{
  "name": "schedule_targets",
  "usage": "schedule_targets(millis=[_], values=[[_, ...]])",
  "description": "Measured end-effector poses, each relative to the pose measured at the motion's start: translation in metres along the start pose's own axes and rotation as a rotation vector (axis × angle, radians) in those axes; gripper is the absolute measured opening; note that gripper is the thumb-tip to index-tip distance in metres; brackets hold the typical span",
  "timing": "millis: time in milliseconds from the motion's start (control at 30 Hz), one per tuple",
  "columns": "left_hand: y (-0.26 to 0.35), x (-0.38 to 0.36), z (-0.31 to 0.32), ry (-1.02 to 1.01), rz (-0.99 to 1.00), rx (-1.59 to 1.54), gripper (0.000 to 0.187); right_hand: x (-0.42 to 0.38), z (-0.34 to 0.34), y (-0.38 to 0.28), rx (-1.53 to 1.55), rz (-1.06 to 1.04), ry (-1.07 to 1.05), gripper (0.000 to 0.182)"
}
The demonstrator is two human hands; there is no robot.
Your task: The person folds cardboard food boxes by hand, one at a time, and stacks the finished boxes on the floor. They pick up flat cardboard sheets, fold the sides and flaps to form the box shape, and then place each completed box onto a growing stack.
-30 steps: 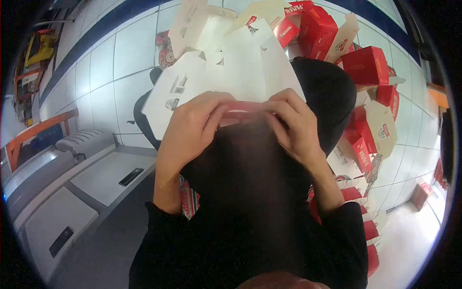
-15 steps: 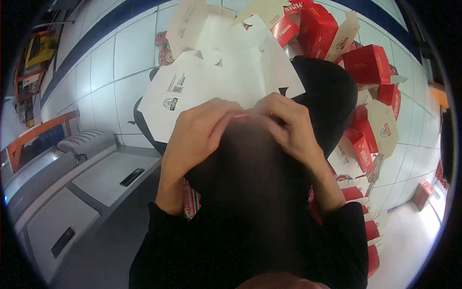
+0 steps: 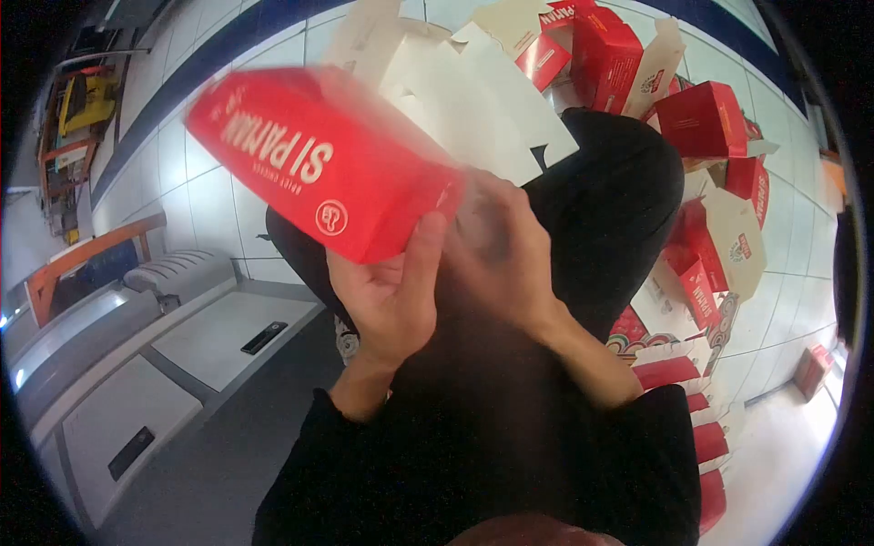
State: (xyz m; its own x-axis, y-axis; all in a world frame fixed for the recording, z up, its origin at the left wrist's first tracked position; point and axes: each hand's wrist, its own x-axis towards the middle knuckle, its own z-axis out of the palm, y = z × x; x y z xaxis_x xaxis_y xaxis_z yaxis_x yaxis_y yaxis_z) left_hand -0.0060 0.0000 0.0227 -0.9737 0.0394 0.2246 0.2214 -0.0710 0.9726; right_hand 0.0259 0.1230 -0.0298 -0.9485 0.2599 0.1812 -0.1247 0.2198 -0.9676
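Observation:
A red and white cardboard food box (image 3: 319,164) with "SI PAMAN" lettering is tilted over my lap, its red printed side facing up and its far end smeared by motion. My left hand (image 3: 391,291) grips its near corner, the thumb pressed on the red face and the fingers underneath. White inner panels (image 3: 473,100) spread out behind the red side, over my right thigh. My right hand (image 3: 510,246) is close by the box's right corner, its fingers bent and blurred.
Several folded red boxes (image 3: 701,118) lie in a loose heap on the tiled floor at the right. More boxes (image 3: 678,373) stand in a row beside my right side. A grey appliance with white lids (image 3: 218,337) is at the left, near a wooden frame (image 3: 91,255).
The box has turned from its white inside facing up to show a red side on the left. My left hand has turned and lifted that side; my right hand has shifted slightly left.

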Motion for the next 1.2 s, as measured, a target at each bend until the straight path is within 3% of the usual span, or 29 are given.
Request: schedule_targets(millis=[67,133,200,233,300,333,367,400,433,533,800,900,967,1067,1167,1200], values=[[-0.015,-0.011,-0.009,0.006,0.029,0.036,0.056,-0.003,-0.009,0.01,0.116,0.164,0.026,0.037],[-0.028,-0.021,-0.024,-0.088,0.329,0.599,0.057,0.005,-0.006,0.0,0.63,0.384,0.193,0.016],[-0.037,-0.021,-0.024,-0.188,0.381,0.679,0.054,0.009,-0.01,-0.006,0.669,0.391,0.24,0.009],[-0.04,-0.022,-0.022,-0.237,0.373,0.671,0.052,0.009,-0.013,-0.004,0.669,0.387,0.244,0.009],[-0.042,-0.023,-0.017,-0.266,0.351,0.628,0.049,0.005,-0.017,0.003,0.117,0.119,0.171,0.01],[-0.043,-0.024,-0.015,-0.264,0.336,0.604,0.047,0.007,-0.017,0.005,0.117,0.118,0.176,0.01],[-0.041,-0.021,-0.013,-0.242,0.309,0.568,0.046,0.01,-0.016,0.006,-0.008,-0.124,0.208,0.014],[-0.037,-0.019,-0.01,-0.186,0.262,0.513,0.044,0.012,-0.015,0.008,-0.134,-0.365,0.238,0.018],[-0.032,-0.017,-0.009,-0.108,0.186,0.42,0.042,0.014,-0.015,0.009,-0.197,-0.465,0.247,0.03],[-0.018,-0.003,0.004,0.1,0.052,0.206,0.038,0.012,-0.016,0.016,-0.289,-0.548,0.168,0.035],[-0.018,0.004,0.009,0.052,0.011,0.156,0.028,0.011,-0.042,0.016,-0.402,-0.516,-0.017,0.041],[-0.018,0.01,0.014,0.127,0.004,0.028,0.026,0.009,-0.047,0.023,-0.414,-0.505,-0.07,0.04],[-0.022,0.005,0.01,0.041,-0.119,0.043,0.029,0.007,-0.048,0.024,-0.399,-0.512,-0.083,0.039],[-0.03,-0.004,0.006,-0.082,-0.087,0.19,0.033,0.008,-0.047,0.016,-0.283,-0.34,-0.058,0.036],[-0.033,-0.013,0.009,-0.139,-0.012,0.257,0.038,0.011,-0.041,0.011,-0.17,-0.279,0.006,0.044],[-0.037,-0.015,0.009,-0.139,0.023,0.28,0.039,0.013,-0.037,0.008,0.017,-0.126,0.016,0.053]])
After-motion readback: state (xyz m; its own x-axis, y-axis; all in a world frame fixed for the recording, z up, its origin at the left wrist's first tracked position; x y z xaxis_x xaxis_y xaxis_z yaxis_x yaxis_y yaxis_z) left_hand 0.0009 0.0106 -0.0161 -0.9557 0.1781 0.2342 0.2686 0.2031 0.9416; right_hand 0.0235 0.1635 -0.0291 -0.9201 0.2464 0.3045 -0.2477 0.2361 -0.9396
